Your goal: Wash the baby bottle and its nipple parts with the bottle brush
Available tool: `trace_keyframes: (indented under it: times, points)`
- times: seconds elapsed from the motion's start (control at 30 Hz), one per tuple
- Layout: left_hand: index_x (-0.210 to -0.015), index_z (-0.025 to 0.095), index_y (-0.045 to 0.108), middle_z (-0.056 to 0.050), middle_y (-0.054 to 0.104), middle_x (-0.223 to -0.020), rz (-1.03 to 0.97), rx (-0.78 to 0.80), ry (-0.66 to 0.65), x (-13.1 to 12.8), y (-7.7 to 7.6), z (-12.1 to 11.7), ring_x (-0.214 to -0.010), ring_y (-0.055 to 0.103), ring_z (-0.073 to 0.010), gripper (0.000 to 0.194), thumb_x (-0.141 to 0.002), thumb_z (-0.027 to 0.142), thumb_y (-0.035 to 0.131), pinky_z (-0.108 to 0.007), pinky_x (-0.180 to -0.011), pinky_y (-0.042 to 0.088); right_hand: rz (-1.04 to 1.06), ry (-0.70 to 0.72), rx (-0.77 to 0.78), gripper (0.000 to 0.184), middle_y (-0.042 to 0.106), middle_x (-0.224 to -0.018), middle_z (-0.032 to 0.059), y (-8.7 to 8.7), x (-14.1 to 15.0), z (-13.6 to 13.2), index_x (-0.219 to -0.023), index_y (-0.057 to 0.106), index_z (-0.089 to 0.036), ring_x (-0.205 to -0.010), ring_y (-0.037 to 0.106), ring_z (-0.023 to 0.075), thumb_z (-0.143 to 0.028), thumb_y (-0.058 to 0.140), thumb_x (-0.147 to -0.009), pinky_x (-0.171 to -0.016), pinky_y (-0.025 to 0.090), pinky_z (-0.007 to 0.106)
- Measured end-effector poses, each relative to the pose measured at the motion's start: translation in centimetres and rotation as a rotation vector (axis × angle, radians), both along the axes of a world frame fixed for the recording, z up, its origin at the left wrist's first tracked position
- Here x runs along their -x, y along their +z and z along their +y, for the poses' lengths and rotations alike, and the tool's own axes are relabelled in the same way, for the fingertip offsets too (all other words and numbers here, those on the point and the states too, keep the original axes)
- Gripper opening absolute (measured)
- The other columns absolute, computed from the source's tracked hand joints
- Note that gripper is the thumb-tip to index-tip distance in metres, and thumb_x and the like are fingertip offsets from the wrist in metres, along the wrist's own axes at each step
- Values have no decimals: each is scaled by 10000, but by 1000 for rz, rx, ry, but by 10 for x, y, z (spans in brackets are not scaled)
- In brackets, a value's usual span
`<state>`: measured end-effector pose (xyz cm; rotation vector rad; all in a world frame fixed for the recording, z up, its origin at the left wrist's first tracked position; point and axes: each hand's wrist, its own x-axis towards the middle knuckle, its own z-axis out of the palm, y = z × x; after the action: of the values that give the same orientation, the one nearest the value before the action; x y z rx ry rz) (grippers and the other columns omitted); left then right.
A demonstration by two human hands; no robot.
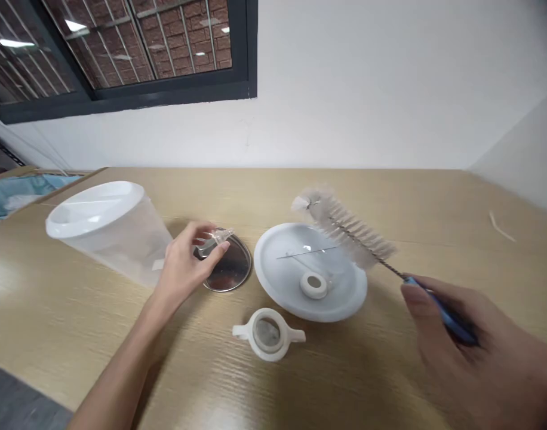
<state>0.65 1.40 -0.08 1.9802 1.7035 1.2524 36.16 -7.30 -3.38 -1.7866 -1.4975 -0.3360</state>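
My left hand [188, 257] pinches a small clear plastic piece [221, 235] between thumb and fingers. Below it lies a round, shiny metal dish [231, 272] on the table. In my right hand [475, 340] is a bottle brush [345, 227], gripped by its blue handle. Its white bristles point up and left, over the right side of a white bowl [263, 266]. Inside the bowl lie a white ring [313, 292] and a thin straight rod [295, 255]. In front of the bowl rests a white ring with two side handles [267, 353].
A tall translucent container with a white lid [98, 206] leans at the left on the wooden table [403, 197]. Blue plastic [27, 191] shows at the far left. A thin white strip [501, 227] lies at the right. A white wall with a window [148, 54] stands behind.
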Motion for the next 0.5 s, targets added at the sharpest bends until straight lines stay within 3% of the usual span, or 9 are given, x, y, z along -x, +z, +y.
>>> trace_keyframes:
  times: [0.1, 0.17, 0.33, 0.5]
  points:
    - [-1113, 229, 687, -77, 769, -1101, 416, 92, -77, 6, -4, 2, -999, 716, -257, 259, -943, 419, 643, -371, -914, 540, 44, -17, 20, 528, 738, -742, 79, -1, 1, 2, -1088, 752, -229, -620, 687, 265, -675, 492, -974, -533, 445, 373]
    - [-1112, 228, 695, -90, 771, -1139, 569, 123, -95, 6, -9, 3, -1047, 699, -293, 231, -955, 379, 619, -402, -912, 528, 50, -33, 13, 500, 744, -770, 83, 0, 0, 3, -1108, 748, -220, -656, 699, 265, -638, 498, -991, -569, 460, 370]
    - [-1134, 189, 707, -162, 749, -1139, 669, 105, -61, 9, -24, 12, -1048, 640, -373, 255, -954, 327, 592, -473, -896, 486, -60, 49, -96, 436, 738, -718, 48, 4, 0, 7, -1040, 751, -182, -569, 675, 174, -548, 514, -1022, -547, 469, 289]
    - [-1268, 177, 661, -167, 714, -1198, 833, 29, -64, 17, -29, 19, -1053, 599, -382, 385, -950, 383, 598, -477, -893, 476, -86, 113, -173, 357, 730, -696, 9, 5, 0, 11, -977, 739, -164, -518, 625, 103, -460, 546, -1029, -520, 444, 224]
